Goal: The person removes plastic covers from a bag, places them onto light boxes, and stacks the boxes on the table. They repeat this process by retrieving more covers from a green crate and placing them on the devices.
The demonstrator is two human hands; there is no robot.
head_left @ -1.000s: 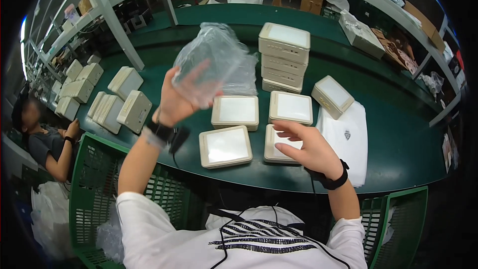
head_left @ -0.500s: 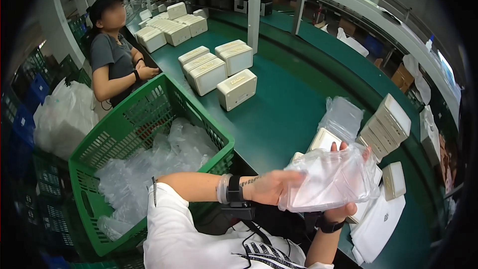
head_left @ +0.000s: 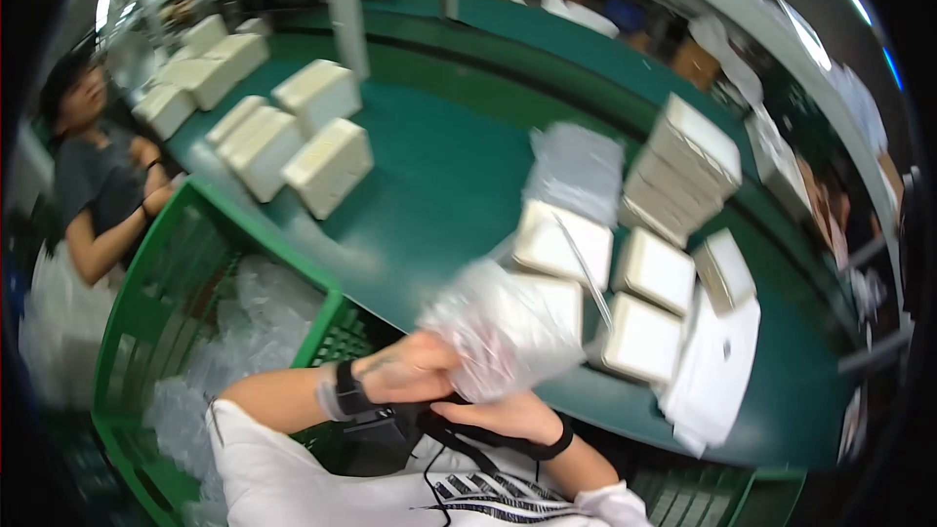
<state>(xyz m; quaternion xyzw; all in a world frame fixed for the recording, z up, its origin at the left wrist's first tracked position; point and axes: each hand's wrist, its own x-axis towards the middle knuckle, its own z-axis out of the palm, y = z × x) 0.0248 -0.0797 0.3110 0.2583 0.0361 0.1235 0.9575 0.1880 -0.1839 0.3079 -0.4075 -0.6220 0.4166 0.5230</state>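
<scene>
In the head view, a clear plastic bag (head_left: 527, 327), smeared by motion blur, is held up just in front of the wearer over the near edge of the green surface (head_left: 429, 205). The left hand (head_left: 415, 368) pinches the bag at its 8 o'clock edge with curled fingers. The right hand (head_left: 512, 418) lies at the bag's 6 o'clock edge, its thumb pointing to 9 o'clock; whether its fingers are spread or gripping, I cannot tell.

Taking the bag as the clock's centre, a flat pile of clear bags (head_left: 576, 176) lies at 1 o'clock, with a white-topped box (head_left: 561, 244) just nearer. A stack of cream boxes (head_left: 683, 171) rises between 1 and 2 o'clock. Toward 3 o'clock sit two more white-topped boxes (head_left: 641, 337), then a tilted box (head_left: 725, 271) by a white sheet (head_left: 717, 371). Cream boxes (head_left: 327, 171) stand grouped between 10 and 11 o'clock. At 9 o'clock a green basket (head_left: 195, 234) contains crumpled clear plastic (head_left: 244, 342); a co-worker (head_left: 93, 171) is beyond it at 10 o'clock.
</scene>
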